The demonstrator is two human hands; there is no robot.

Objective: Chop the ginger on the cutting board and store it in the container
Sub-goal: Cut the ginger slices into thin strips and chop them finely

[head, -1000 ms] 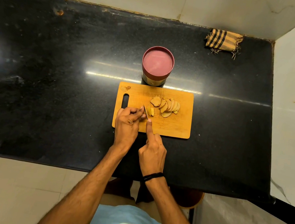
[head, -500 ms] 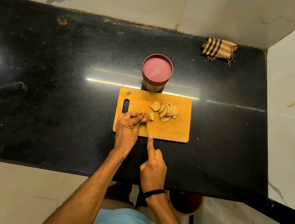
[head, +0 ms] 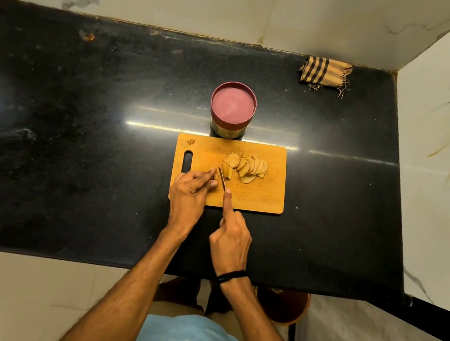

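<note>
- Head view, looking straight down: board [head: 258,198] lies on a black counter [head: 72,143], long side running left to right, handle slot at its left end.
- Slices [head: 248,166] of ginger lie fanned and overlapping on the far half of the board, a little right of its middle. One or two cut bits sit at their left end, just beside the blade's tip.
- Left hand [head: 188,194] rests on the near left part of the board. Its fingers are curled, and the fingertips and thumb pinch a small ginger stub [head: 214,183] that is mostly hidden under them.
- Right hand [head: 231,237] grips the knife [head: 221,180]. The handle is hidden inside the fist, and the forefinger [head: 227,203] lies straight along the blade's back.
- That hand is over the counter just near the board's front edge, and only the forefinger reaches over the wood.
- Blade stands on the board just right of the left fingertips. It slants away and slightly left, with its tip close to the nearest slices.
- Container [head: 232,110] stands upright just beyond the board's far edge with its red lid on. I cannot tell whether it touches the board.
- Striped cloth [head: 325,72] lies folded at the counter's far right corner, well apart from the board.
- Black band [head: 232,276] circles the right wrist.
- Brown round vessel [head: 284,307] shows partly below the counter's near edge.
</note>
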